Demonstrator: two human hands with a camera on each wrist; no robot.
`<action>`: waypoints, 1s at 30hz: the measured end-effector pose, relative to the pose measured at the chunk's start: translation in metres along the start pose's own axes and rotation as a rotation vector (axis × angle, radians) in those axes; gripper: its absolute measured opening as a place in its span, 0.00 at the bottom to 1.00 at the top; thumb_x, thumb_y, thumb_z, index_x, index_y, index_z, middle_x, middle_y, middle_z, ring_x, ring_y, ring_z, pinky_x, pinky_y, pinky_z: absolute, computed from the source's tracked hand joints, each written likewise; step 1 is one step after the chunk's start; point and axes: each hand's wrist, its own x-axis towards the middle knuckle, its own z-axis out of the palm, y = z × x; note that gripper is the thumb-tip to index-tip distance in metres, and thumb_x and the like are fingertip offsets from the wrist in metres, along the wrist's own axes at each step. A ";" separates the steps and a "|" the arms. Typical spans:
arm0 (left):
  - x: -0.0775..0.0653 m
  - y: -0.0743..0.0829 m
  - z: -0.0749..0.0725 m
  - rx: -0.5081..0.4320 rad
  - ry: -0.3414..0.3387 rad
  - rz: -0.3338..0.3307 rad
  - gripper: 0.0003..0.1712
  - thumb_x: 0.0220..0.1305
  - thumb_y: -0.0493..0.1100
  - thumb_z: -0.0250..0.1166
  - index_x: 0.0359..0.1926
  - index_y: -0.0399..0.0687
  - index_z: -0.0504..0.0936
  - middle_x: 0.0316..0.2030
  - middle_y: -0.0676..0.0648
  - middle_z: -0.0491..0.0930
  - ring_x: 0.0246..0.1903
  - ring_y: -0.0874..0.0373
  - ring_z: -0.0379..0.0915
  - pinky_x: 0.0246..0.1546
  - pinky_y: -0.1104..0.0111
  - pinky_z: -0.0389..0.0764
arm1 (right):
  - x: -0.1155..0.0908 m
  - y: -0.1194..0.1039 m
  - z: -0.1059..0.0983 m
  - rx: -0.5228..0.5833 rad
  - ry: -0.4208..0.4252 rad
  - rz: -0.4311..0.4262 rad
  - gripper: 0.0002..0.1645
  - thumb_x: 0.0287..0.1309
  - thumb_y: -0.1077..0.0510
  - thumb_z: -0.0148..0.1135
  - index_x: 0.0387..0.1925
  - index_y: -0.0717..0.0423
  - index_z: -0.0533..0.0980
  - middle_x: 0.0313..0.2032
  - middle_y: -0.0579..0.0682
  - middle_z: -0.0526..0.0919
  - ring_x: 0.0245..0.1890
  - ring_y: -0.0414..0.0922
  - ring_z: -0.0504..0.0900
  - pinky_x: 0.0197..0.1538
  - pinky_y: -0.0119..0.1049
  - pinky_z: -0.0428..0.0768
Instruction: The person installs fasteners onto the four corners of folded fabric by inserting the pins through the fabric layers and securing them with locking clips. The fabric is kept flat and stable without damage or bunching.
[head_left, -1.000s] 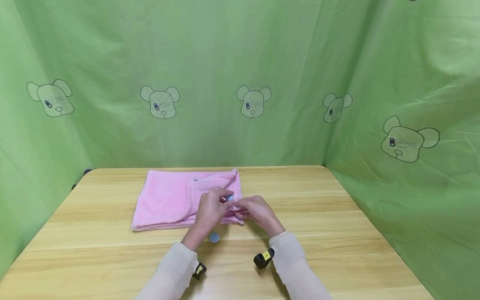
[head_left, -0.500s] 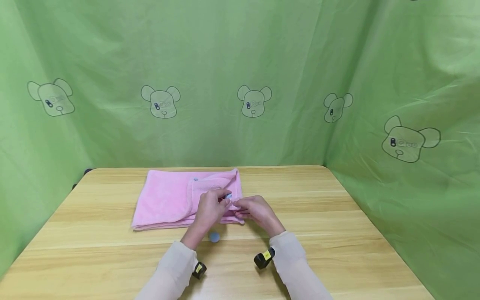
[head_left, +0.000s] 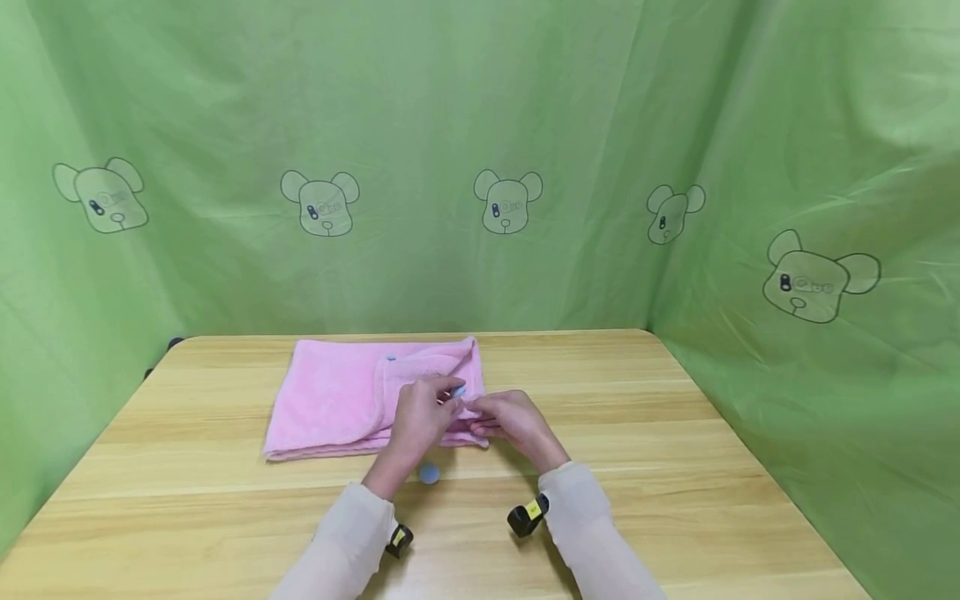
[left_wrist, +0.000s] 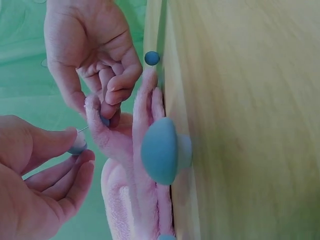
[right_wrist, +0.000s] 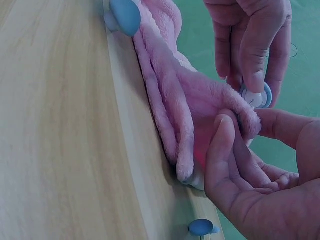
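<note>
A folded pink plush blanket (head_left: 330,396) lies on the table. In the head view my left hand (head_left: 422,414) is over its right part, pinching a pale blue round-capped quilt pin (left_wrist: 77,143) between thumb and fingers. The left wrist view shows its thin needle pointing at the blanket's raised edge. My right hand (head_left: 519,422) pinches that edge between thumb and fingers; a small blue part (left_wrist: 105,120) shows by its fingertips in the left wrist view. Whether the needle pierces the fabric is unclear.
A blue mushroom-shaped piece (head_left: 429,474) stands on the wooden table (head_left: 675,483) before the blanket. A small blue piece (head_left: 391,358) shows at the blanket's upper fold. Another blue piece (right_wrist: 201,227) appears low in the right wrist view. Green curtains (head_left: 420,275) surround the table.
Both hands stay almost in place at the blanket edge. The blue cap in my left hand has tilted and shifted slightly; the blanket and loose blue piece have not moved.
</note>
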 end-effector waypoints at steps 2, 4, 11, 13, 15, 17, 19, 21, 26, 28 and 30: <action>0.000 0.000 0.001 0.006 0.013 0.014 0.17 0.50 0.27 0.71 0.43 0.39 0.86 0.34 0.43 0.85 0.30 0.59 0.80 0.28 0.71 0.83 | 0.000 0.000 0.000 -0.001 -0.001 -0.001 0.14 0.58 0.67 0.62 0.42 0.76 0.78 0.26 0.57 0.84 0.24 0.43 0.82 0.32 0.30 0.84; 0.000 0.001 0.001 0.012 0.027 0.025 0.17 0.49 0.26 0.72 0.43 0.38 0.86 0.33 0.43 0.85 0.30 0.59 0.80 0.28 0.71 0.83 | 0.000 0.000 0.000 -0.003 -0.004 -0.004 0.15 0.58 0.66 0.62 0.42 0.76 0.78 0.26 0.57 0.84 0.24 0.42 0.83 0.32 0.30 0.84; -0.001 0.002 0.003 0.041 0.060 0.061 0.17 0.48 0.26 0.72 0.42 0.38 0.86 0.32 0.43 0.85 0.29 0.58 0.81 0.28 0.70 0.83 | 0.000 -0.001 0.001 -0.008 0.005 0.004 0.14 0.57 0.65 0.63 0.41 0.75 0.79 0.26 0.56 0.84 0.24 0.42 0.83 0.32 0.31 0.84; -0.002 0.002 0.004 0.045 0.057 0.064 0.17 0.48 0.26 0.72 0.41 0.39 0.86 0.32 0.43 0.85 0.30 0.58 0.81 0.29 0.69 0.84 | -0.001 -0.002 0.001 -0.007 0.006 0.006 0.13 0.57 0.65 0.63 0.41 0.74 0.79 0.26 0.56 0.84 0.24 0.43 0.83 0.33 0.32 0.84; -0.002 0.002 0.004 0.047 0.047 0.064 0.17 0.48 0.26 0.72 0.41 0.39 0.86 0.33 0.43 0.86 0.30 0.58 0.81 0.30 0.69 0.84 | -0.001 -0.002 0.001 -0.002 0.008 0.007 0.13 0.57 0.66 0.63 0.41 0.74 0.79 0.26 0.57 0.85 0.24 0.43 0.83 0.33 0.32 0.85; -0.003 0.003 0.004 0.041 0.033 0.066 0.16 0.49 0.27 0.72 0.42 0.39 0.86 0.33 0.43 0.86 0.30 0.58 0.81 0.29 0.70 0.83 | -0.001 -0.002 0.001 0.005 0.004 0.004 0.14 0.57 0.66 0.62 0.41 0.75 0.79 0.27 0.57 0.85 0.25 0.43 0.83 0.33 0.32 0.85; -0.003 0.003 0.003 0.023 0.020 0.064 0.15 0.51 0.28 0.72 0.42 0.39 0.86 0.34 0.43 0.86 0.29 0.58 0.80 0.28 0.70 0.83 | -0.001 -0.002 0.001 0.012 0.001 0.003 0.14 0.58 0.66 0.61 0.42 0.76 0.78 0.27 0.57 0.85 0.25 0.43 0.83 0.33 0.32 0.84; -0.003 0.003 0.003 0.002 0.013 0.054 0.13 0.54 0.29 0.71 0.43 0.38 0.86 0.35 0.42 0.85 0.29 0.58 0.80 0.28 0.70 0.83 | -0.001 -0.002 0.001 0.019 -0.003 0.003 0.15 0.59 0.66 0.61 0.43 0.76 0.77 0.27 0.57 0.85 0.25 0.43 0.83 0.34 0.32 0.84; -0.001 0.001 0.003 -0.022 0.020 -0.013 0.10 0.58 0.31 0.69 0.42 0.39 0.85 0.37 0.44 0.85 0.34 0.58 0.80 0.36 0.65 0.83 | -0.002 -0.002 0.001 0.035 -0.030 0.009 0.16 0.62 0.66 0.59 0.46 0.77 0.76 0.31 0.60 0.85 0.28 0.44 0.84 0.38 0.34 0.84; 0.000 0.000 0.003 -0.023 0.020 -0.035 0.09 0.58 0.32 0.69 0.42 0.40 0.85 0.36 0.45 0.85 0.35 0.57 0.80 0.39 0.63 0.83 | -0.002 -0.003 0.001 0.035 -0.042 0.014 0.16 0.64 0.65 0.57 0.47 0.77 0.75 0.33 0.61 0.85 0.29 0.45 0.84 0.39 0.35 0.84; 0.000 0.000 0.002 -0.023 0.017 -0.046 0.09 0.58 0.33 0.69 0.42 0.40 0.85 0.37 0.45 0.85 0.36 0.56 0.80 0.41 0.61 0.82 | -0.002 -0.004 0.001 0.036 -0.050 0.022 0.17 0.67 0.62 0.55 0.48 0.76 0.75 0.34 0.62 0.85 0.31 0.46 0.84 0.41 0.35 0.84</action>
